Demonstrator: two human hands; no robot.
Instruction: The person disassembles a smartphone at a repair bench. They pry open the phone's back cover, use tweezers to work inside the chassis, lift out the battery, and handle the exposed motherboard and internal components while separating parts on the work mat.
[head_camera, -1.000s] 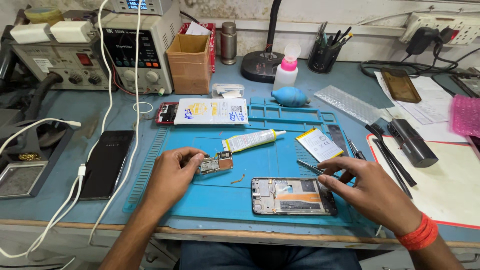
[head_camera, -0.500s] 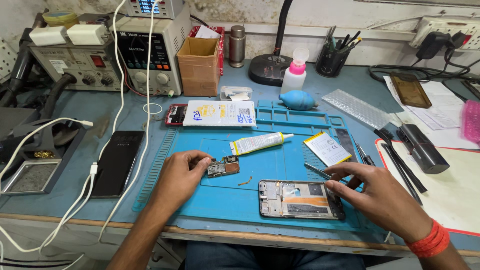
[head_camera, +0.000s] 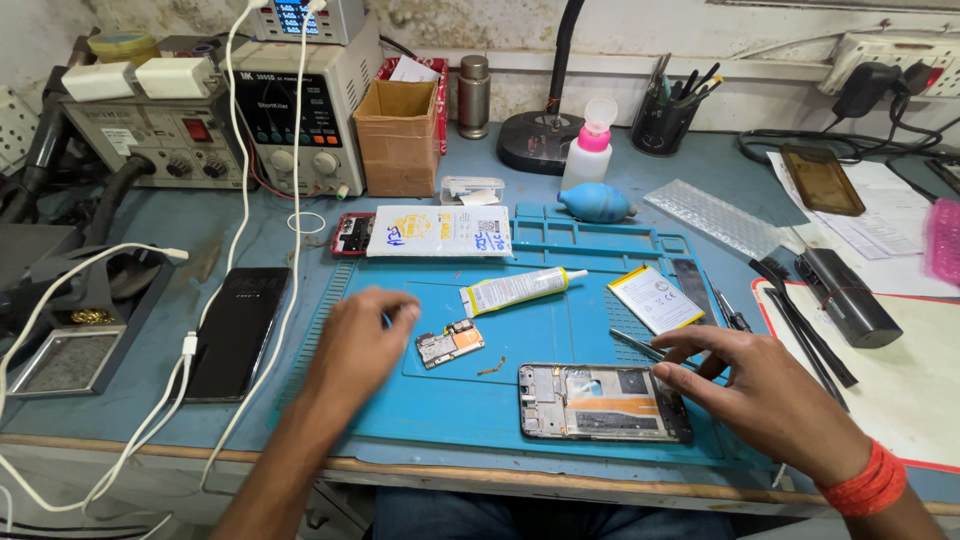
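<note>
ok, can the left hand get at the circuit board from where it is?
Probably yes. The left hand lies on the mat right beside the circuit board, with nothing between them; the glue tube sits behind, clear.

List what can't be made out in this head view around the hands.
- Left hand: motion-blurred, so whether its fingertips touch the small circuit board is unclear.
- Right hand: covers the right end of the opened phone frame and most of the tweezers.
- Tube of glue: label too small to tell.
</note>
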